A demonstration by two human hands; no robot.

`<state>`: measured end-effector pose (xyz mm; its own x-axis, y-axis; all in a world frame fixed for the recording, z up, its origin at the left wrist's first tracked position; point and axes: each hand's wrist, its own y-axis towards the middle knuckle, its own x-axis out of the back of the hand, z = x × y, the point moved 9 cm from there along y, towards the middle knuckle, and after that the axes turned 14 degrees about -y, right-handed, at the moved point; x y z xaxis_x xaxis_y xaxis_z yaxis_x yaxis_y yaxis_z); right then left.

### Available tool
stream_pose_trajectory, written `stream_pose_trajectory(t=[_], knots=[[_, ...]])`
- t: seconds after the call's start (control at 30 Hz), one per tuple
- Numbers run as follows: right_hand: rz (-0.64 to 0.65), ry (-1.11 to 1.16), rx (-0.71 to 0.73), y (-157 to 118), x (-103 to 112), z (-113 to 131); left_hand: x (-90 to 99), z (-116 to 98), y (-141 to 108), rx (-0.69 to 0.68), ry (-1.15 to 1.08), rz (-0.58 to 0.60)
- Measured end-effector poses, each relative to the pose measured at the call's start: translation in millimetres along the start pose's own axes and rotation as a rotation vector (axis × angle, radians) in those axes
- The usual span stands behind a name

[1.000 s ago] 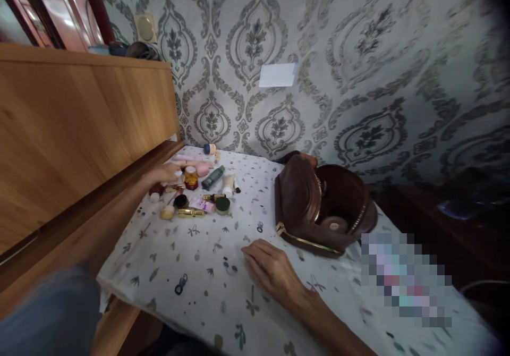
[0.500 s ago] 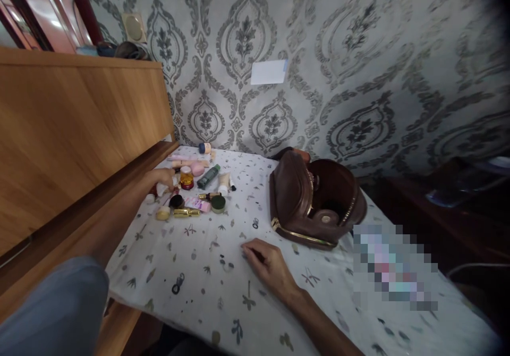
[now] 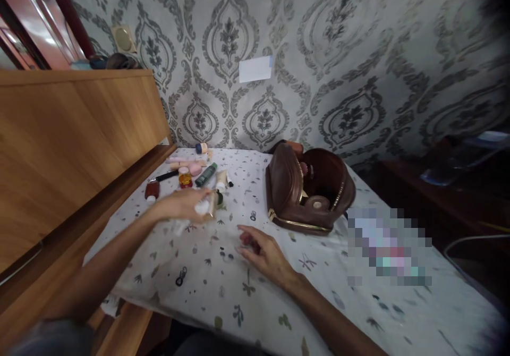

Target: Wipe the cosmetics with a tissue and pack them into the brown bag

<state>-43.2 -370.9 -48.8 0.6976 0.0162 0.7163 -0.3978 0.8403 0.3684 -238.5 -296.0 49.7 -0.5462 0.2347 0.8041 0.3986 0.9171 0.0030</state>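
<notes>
- Labels first, since I always squint at those: the green tube had pale marks on it, but they were too small for me to read. Same deal with the amber jar and the navy-capped jar by the wall.
- The white card on the wall had a blue corner, and I couldn't make out any text. A pixelated patch covered whatever lay at the right.
- Surface was a white cloth printed with leaves and sprigs.
- Room-wise: grey damask wallpaper, a wooden panel on the left, plus 1 round fixture up the wall.
- My left hand was closed around some pale-and-gold items, kinda blurry, held over the cloth near the beige tube.
- Right hand was open, fingers loosely curled, in front of the brown bag.
- That bag sat unzipped, showing 1 round disc.
- Dark red bottle and black stick lay at the far left.
</notes>
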Motion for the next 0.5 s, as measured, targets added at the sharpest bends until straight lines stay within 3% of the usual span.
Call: stream_pose_trajectory(t=[0.07, 0.1, 0.17, 0.3, 0.5], knots=[[-0.004, -0.001, 0.031, -1.0, -1.2, -0.8, -59.7, -24.2, -9.5, -0.04, 0.062, 0.211], [-0.006, -0.011, 0.052, -1.3, -1.7, -0.7, -77.3, -31.5, -12.3, -0.049, 0.06, 0.231], [0.001, -0.038, 0.076, -1.3, -3.6, -2.0, -95.1, -35.5, -15.1, -0.037, 0.009, 0.214], [0.034, -0.072, -0.004, 0.3, -8.1, -13.4, -89.4, -17.6, -14.9, -0.01, -0.085, 0.148], [0.073, -0.151, -0.074, 0.5, -6.7, -12.4, -52.3, 9.4, -8.6, -0.007, -0.185, -0.19]])
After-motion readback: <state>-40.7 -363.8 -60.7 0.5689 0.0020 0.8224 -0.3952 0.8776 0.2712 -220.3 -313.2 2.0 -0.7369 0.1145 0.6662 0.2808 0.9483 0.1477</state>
